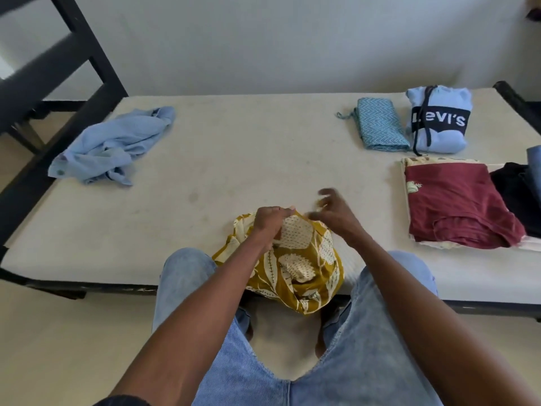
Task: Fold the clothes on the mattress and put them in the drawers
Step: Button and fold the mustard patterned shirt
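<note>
Across a bare mattress [234, 159] a mustard patterned cloth [295, 265] is gripped at its near edge by the left hand [268, 222], apparently for folding, while the blurred right hand [333, 209] is held spread, holding nothing.

1. A black metal bed frame [73, 83] rises at ten o'clock, its bars crossing a pale wall [263, 39].
2. Beige floor [58, 347] spreads at seven o'clock, beneath blue jeans [366, 347].

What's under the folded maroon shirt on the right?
The maroon shirt lies on a folded cream printed cloth; only its edges show, the rest is covered. Below that, the mattress.
</note>
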